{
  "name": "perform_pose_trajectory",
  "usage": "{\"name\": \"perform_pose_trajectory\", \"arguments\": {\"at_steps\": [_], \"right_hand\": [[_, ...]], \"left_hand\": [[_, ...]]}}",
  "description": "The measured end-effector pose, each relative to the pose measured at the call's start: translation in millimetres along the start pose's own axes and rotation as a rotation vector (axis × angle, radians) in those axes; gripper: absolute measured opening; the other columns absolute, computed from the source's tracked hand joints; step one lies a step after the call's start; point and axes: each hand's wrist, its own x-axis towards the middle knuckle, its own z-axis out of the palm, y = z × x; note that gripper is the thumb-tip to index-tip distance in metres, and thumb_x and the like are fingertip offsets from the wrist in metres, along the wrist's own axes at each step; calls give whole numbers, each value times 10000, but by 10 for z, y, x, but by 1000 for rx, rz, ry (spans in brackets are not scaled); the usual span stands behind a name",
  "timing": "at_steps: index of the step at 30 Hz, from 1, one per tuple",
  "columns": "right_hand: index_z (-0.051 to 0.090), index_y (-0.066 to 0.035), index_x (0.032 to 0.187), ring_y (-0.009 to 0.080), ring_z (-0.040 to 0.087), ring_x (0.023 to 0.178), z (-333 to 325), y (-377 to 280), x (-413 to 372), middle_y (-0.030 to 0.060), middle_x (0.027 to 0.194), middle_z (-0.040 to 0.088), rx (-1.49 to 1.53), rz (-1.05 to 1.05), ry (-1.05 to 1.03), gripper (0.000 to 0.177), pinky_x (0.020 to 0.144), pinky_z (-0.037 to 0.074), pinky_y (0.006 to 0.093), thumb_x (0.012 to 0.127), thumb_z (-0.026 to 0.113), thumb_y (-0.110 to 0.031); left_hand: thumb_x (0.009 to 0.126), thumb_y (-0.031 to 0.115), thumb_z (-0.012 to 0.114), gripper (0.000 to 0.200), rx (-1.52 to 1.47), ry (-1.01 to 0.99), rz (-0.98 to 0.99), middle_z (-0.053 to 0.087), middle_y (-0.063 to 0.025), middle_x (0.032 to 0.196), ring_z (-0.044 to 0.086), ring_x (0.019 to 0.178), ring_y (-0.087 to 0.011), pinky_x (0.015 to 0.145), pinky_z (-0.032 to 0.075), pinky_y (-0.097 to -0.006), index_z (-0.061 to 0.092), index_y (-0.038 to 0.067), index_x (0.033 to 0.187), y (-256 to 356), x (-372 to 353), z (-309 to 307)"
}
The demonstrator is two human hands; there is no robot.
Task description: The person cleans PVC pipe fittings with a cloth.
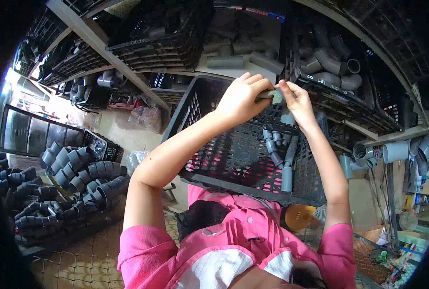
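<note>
My left hand (243,98) is closed around a small grey-green piece (276,96) with a rough-looking end; its exact kind is not clear. From the other side, my right hand (297,102) pinches at the same piece with thumb and fingers. Both hands are above the far part of a black plastic crate (202,182), which rests by my lap. Several grey pipe fittings (286,179) lie in the crate's right part, some lined up end to end. Just below my right hand is another pale grey fitting (287,118).
Stacked black crates (156,53) and a crate of large grey fittings (330,62) stand on racks ahead. Grey pipe elbows (103,169) are heaped at left. Plastic bags (146,118) lie on the floor. Larger pipe pieces (396,151) sit on the right shelf.
</note>
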Motion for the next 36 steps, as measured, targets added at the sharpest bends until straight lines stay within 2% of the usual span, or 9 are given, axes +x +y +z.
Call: {"name": "perform_pose_trajectory", "arguments": {"at_steps": [4, 7, 12, 15, 21, 27, 31, 32, 36], "right_hand": [[682, 13, 981, 79, 582, 858, 53, 11, 12, 10, 867, 661, -26, -71, -12, 497, 799, 454, 239, 888, 689, -476], [665, 7, 1027, 114, 602, 925, 47, -30, 11, 51, 952, 671, -76, -154, -41, 518, 847, 462, 267, 860, 716, -481], [581, -40, 1296, 209, 589, 1191, 28, -167, -18, 143, 1289, 623, -217, -183, -160, 610, 1008, 438, 344, 813, 786, -349], [591, -45, 1280, 217, 605, 1174, -16, -141, -3, 164, 1292, 617, -203, -180, -152, 552, 982, 459, 343, 812, 793, -257], [630, -74, 1241, 289, 626, 1132, -49, -281, -68, 134, 1228, 641, -545, -491, 27, 534, 967, 492, 364, 727, 775, -48], [644, -96, 1233, 284, 629, 1125, 5, -275, -82, 134, 1230, 641, -506, -487, 69, 547, 965, 498, 351, 709, 769, -1], [640, -96, 1243, 274, 629, 1129, 3, -344, -76, 131, 1233, 643, -437, -466, 82, 561, 968, 499, 346, 706, 770, 3], [640, -98, 1244, 270, 629, 1132, 4, -327, -72, 128, 1233, 644, -448, -476, 89, 562, 966, 500, 346, 707, 770, 4], [640, -112, 1248, 256, 630, 1136, -18, -268, -61, 120, 1237, 646, -495, -501, 109, 566, 954, 506, 346, 709, 777, -2]], "left_hand": [[756, 88, 653, 292, -182, 186, -137, 640, -144, 933, 629, 959, -354, 864, 480, -415, 612, 55, 1043, -10, -12, 92], [767, 72, 616, 342, -340, -118, -304, 667, -178, 935, 660, 907, -370, 821, 508, -404, 614, 46, 1108, -87, 37, -32], [733, -16, 579, 408, -141, 65, -112, 678, -207, 1016, 668, 964, -357, 853, 514, -391, 641, 50, 1131, -216, 98, -148], [731, -15, 584, 433, -60, 57, -5, 680, -201, 1027, 671, 962, -355, 852, 516, -395, 622, 47, 1158, -194, 97, -193], [732, 26, 604, 450, -329, -109, -427, 691, -189, 973, 692, 887, -285, 777, 524, -370, 588, 47, 1181, -110, 117, -273], [732, 57, 613, 384, -248, -146, -103, 681, -115, 883, 641, 778, -146, 677, 506, -305, 613, 43, 1116, -263, 125, -330], [759, 66, 603, 328, -546, -124, -257, 628, -25, 854, 551, 745, -82, 651, 467, -246, 619, 41, 1086, -183, 150, -400], [770, 99, 680, 273, -467, -67, -284, 684, -137, 904, 667, 838, -204, 753, 508, -328, 622, 5, 1019, -169, 153, -370], [780, 152, 701, 302, -235, -40, -220, 680, -175, 922, 679, 856, -311, 749, 518, -374, 608, 23, 1037, -183, 121, -304]]}}
